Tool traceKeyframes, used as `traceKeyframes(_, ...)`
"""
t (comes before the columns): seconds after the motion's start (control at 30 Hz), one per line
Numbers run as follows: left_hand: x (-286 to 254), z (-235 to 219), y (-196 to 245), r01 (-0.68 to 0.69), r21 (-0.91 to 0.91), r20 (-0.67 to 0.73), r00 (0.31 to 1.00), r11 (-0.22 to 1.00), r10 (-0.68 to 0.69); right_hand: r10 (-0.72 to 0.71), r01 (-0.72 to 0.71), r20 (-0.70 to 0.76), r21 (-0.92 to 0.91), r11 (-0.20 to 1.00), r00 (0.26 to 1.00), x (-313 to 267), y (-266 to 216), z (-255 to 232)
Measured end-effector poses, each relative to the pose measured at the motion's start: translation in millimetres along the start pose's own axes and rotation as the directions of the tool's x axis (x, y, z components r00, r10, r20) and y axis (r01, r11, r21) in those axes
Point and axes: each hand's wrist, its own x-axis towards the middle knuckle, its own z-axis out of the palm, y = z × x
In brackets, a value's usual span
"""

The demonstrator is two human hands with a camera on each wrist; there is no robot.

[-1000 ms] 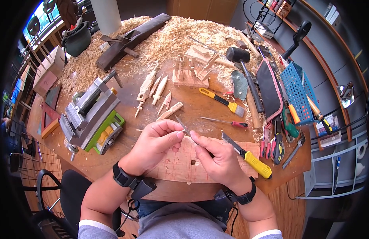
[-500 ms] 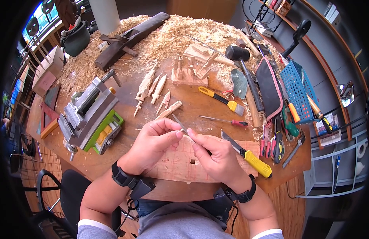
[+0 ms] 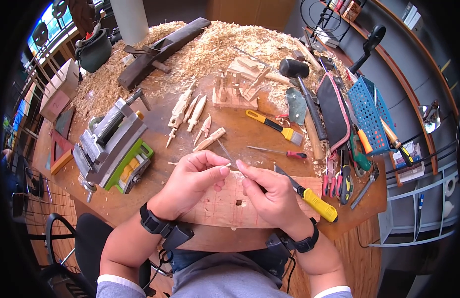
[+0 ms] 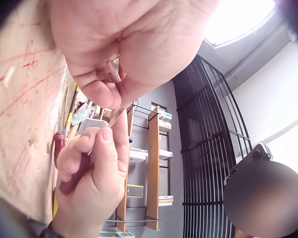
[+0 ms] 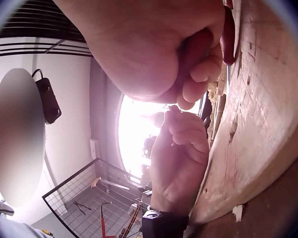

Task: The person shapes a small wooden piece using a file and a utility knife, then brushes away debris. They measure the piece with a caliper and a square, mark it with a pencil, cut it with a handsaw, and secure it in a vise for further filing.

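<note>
Wooden sliver (image 3: 228, 165) is pinched in our left hand (image 3: 192, 180) above the marked board (image 3: 210, 211), while our right hand (image 3: 270, 191) grips a thin metal tool (image 3: 225, 150). Contact's hard to make out, but we reckon such a tiny hold could let it skid into us.

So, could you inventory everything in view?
Broad wooden table: 1, brown, centre
Flat wooden board: 1, pale, near edge
Blocky metal vise: 1, grey, left
Long wooden plane: 1, dark brown, far left
Loose wood shavings: 1 heap, pale, far side
Carved wood pieces: several, pale, middle
Long-handled mallet: 1, black, right
Flat bristle brush: 1, yellow-black, right
Straight tool: 1, yellow handle, board's right
Perforated basket: 1, blue, far right
Thin metal tool: 1, grey, right fingers
Small wood piece: 1, pale, left fingers
Left hand, right hand: 2, bare, over board
</note>
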Motion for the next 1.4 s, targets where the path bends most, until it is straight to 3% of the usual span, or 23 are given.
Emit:
traceKeyframes(0.17,-1.5,-3.0,-0.9,-0.005,-0.032,0.050,0.999,0.999,0.007,0.060,-0.060,0.067,0.008,0.998,0.996,-0.1,0.6,2.6)
traceKeyframes(0.27,0.0,1.9,-1.4,-0.004,0.032,-0.013,1.000,0.999,0.005,-0.018,0.018,0.002,-0.014,1.000,1.000,1.5,3.8,1.3)
traceKeyframes(0.33,-0.2,0.8,-1.7,-0.008,-0.018,-0.006,1.000,1.000,0.008,0.059,-0.061,0.051,0.027,0.998,0.997,-0.5,-3.7,-3.9)
traceKeyframes(0.57,-1.5,0.2,-1.8,0.020,-0.010,0.048,0.999,1.000,-0.020,-0.019,0.019,-0.010,-0.007,1.000,1.000,1.3,4.5,1.8)
traceKeyframes(0.87,-1.2,-0.1,-0.1,0.014,-0.081,0.003,1.000,0.997,-0.014,-0.042,0.042,0.028,-0.013,0.999,0.999,-2.5,-3.1,-1.0)
traceKeyframes(0.97,-2.5,-2.3,-0.1,0.031,-0.052,0.045,0.999,0.998,-0.028,0.008,-0.007,0.041,-0.036,0.999,0.999,-0.7,-4.4,2.2)
traceKeyframes(1.13,-2.0,4.1,-4.0,0.059,-0.108,0.021,0.998,0.992,-0.057,-0.093,0.082,-0.072,-0.136,0.987,0.993,2.0,0.5,5.0)
traceKeyframes(1.4,-3.4,1.0,-1.7,0.052,-0.096,0.019,0.999,0.994,-0.051,-0.088,0.086,0.001,-0.227,0.970,0.996,-0.7,-2.3,3.3)
